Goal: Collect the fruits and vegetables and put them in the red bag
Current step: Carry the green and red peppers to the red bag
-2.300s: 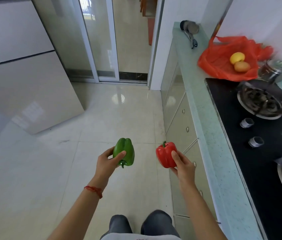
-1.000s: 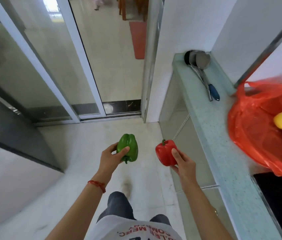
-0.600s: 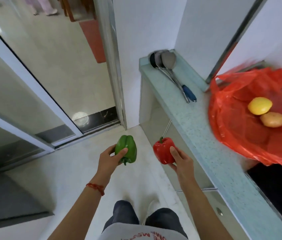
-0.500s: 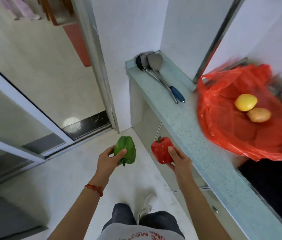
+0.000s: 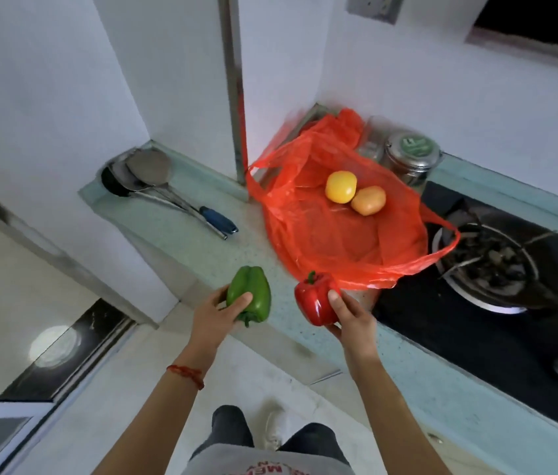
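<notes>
The left hand [image 5: 214, 315] has its fingers curled round a green bell pepper [image 5: 250, 296], thumb pressed across the near face, stem end pointing down toward the floor. Just to the right of it, the right hand [image 5: 351, 318] grips a red bell pepper [image 5: 317, 299] from below and from the side, thumb lying along its right flank, green stem tilted up and away. The two peppers are near each other but apart, both held over the front edge of the pale green countertop [image 5: 202, 248].

Right beyond the red pepper, its top overlapping the nearest rim in this view, lies the red bag [image 5: 322, 234], spread open on the counter. Inside it, toward the far side, a yellow fruit [image 5: 340, 186] and an orange fruit [image 5: 369, 200] sit touching each other.

Beyond and left of the green pepper, metal ladles [image 5: 149, 169] with a blue handle lie on the counter against the wall. To the right of the bag is a black gas stove [image 5: 489, 269], and behind the bag a steel lidded canister [image 5: 411, 156]. A red string bracelet [image 5: 186, 373] circles the left wrist.
</notes>
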`<state>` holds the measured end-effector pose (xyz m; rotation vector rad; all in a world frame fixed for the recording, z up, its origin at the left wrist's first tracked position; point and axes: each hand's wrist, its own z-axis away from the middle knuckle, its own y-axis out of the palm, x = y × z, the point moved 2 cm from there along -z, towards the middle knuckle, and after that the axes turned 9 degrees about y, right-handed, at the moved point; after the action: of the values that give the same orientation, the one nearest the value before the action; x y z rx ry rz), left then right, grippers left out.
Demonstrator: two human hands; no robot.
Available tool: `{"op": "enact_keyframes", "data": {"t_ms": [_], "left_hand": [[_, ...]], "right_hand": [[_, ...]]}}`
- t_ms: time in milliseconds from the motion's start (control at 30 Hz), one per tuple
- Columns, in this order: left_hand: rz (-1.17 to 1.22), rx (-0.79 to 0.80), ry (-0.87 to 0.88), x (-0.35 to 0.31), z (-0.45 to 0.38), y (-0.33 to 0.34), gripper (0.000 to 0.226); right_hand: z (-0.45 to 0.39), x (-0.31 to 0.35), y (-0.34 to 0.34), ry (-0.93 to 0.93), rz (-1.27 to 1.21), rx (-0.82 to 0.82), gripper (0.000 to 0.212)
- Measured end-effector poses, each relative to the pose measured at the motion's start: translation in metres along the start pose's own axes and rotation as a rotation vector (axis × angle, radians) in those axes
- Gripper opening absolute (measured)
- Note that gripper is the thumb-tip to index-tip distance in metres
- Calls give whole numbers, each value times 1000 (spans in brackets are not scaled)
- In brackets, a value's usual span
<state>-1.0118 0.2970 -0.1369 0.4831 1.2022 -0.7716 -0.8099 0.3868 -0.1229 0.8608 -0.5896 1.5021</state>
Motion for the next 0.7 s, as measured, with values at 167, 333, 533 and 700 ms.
{"op": "enact_keyframes", "data": {"t_ms": [167,333,533,700], "left_hand": [[-90,145,50,-15,-26,44,45],[-21,281,51,-37,-56,76,31],[-28,449,44,-57,-108,100,30],[-84,546,56,-71,-152,119,21]], "right_hand": [[-10,13,-25,-11,-88,-133,38],[-24,24,-31,-17,-160,-249,41],[-50,41,-18,-36,-250,-382,42],[-73,63,-4,-69,-250,-449,48]]}}
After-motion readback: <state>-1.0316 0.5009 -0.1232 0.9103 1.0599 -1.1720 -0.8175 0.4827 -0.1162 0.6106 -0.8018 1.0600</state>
